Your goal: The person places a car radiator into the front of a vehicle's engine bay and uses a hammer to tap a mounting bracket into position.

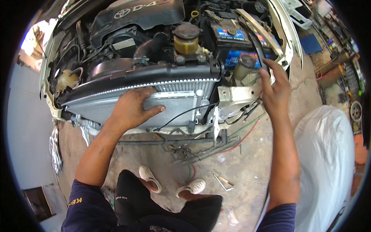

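Observation:
In front of me stands a silver finned radiator (174, 87) with a black top tank (166, 71), at the nose of a car whose hood area is exposed. My left hand (133, 108) rests on the radiator's finned face, thumb stretched out to the right and the other fingers partly hidden. At the right, my right hand (276, 87) is raised beside the battery, thumb and forefinger closed about the lower end of a curved black strip (256, 42). How firmly they grip it is hard to see. A thin black cable (185, 112) crosses the radiator's right side.
Behind the radiator are a yellowish fluid reservoir (186, 40), an engine cover (139, 15) and a battery (232, 34). A pale bracket (237, 94) juts out at right. Cables and bars (205, 152) lie on the floor. A white-covered bulky object (324, 162) stands at right.

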Demonstrator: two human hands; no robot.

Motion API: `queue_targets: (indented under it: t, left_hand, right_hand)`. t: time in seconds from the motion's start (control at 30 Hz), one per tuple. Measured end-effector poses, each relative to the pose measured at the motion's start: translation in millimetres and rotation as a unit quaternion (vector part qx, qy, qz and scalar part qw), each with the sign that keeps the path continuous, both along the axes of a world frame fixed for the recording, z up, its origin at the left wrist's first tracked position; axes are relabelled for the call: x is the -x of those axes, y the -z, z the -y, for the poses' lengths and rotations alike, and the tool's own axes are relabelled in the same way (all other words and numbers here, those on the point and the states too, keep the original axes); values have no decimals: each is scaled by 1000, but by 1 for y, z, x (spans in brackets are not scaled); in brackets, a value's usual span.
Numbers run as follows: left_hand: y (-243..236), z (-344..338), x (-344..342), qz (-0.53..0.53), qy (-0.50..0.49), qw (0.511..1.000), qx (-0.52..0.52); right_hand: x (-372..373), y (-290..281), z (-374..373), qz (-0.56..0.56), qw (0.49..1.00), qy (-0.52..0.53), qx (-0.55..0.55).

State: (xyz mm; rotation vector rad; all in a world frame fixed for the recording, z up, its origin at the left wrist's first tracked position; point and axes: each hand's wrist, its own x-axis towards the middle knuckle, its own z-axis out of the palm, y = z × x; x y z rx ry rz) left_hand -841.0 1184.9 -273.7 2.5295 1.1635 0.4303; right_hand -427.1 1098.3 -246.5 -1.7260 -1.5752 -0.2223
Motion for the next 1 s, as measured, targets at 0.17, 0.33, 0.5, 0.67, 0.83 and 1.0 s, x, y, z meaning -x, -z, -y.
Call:
queue_targets:
  t: [0.17,0.33,0.5,0.67,0.83,1.0]
  left_hand:
    - [-10,11,2,26,-14,1000,6]
    - [2,7,-3,15,-28,999,27]
    - [3,1,-9,89,-73,991,67]
    - [-2,-8,-20,152,-154,962,164]
    - [1,-9,-25,96,-147,982,72]
    - [4,-2,-20,123,-182,958,187]
  right_hand:
    - [15,2,-75,145,986,36,76]
    - [10,2,-74,136,983,21,123]
    - [10,-4,-82,136,974,24,178]
    - [11,-10,-84,126,969,24,211]
    - [3,-6,-83,153,967,-5,205]
    - [-9,8,-80,184,962,-10,201]
